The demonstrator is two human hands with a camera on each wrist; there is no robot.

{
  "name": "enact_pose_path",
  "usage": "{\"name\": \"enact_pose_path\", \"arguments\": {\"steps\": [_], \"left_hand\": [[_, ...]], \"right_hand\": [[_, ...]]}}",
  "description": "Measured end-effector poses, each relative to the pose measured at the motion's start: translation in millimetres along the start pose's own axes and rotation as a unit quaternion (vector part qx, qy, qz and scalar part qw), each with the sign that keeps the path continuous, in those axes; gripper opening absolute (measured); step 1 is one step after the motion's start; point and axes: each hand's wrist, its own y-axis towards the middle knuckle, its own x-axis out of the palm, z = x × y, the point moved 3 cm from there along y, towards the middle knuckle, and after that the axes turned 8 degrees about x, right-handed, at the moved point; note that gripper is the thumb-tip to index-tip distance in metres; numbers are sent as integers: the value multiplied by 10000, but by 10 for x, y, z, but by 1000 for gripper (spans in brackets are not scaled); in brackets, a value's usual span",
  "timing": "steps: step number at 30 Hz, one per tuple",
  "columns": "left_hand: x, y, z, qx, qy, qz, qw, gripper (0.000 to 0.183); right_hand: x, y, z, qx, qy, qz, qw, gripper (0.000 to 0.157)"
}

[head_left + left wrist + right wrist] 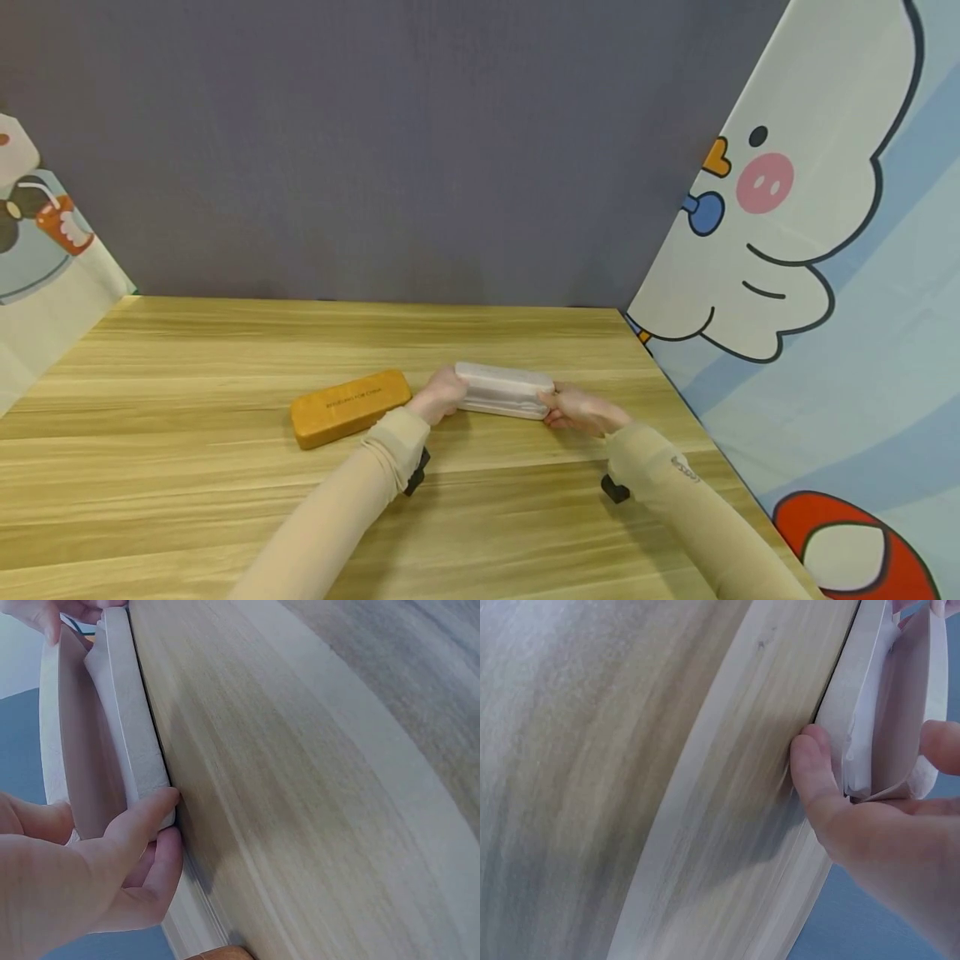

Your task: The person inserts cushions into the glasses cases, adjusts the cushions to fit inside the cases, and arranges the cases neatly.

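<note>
A white, long case with a hinged lid, looking like a glasses case [504,388], lies on the table with its lid partly raised. My left hand [441,395] grips its left end; in the left wrist view the thumb and fingers curl round the lower shell and the lid edge. At the other end my right hand [583,409] holds the case, with fingers at the lower shell and the thumb on the lid, as the right wrist view shows. Between lid and base [139,720] a pale lining shows inside. The back of the case is hidden.
An orange-brown case [348,408] with dark lettering lies left of my left hand, close to my sleeve. The wooden table [187,483] ends at a grey panel [390,150] behind. A cartoon-printed sheet [847,400] runs along its right edge.
</note>
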Motion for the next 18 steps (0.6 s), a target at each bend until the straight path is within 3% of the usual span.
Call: {"name": "enact_pose_path", "arguments": {"steps": [18], "left_hand": [[-17, -1, -36, 74, 373, -97, 9992, 38]], "right_hand": [[12, -4, 21, -164, -166, -103, 9997, 51]]}}
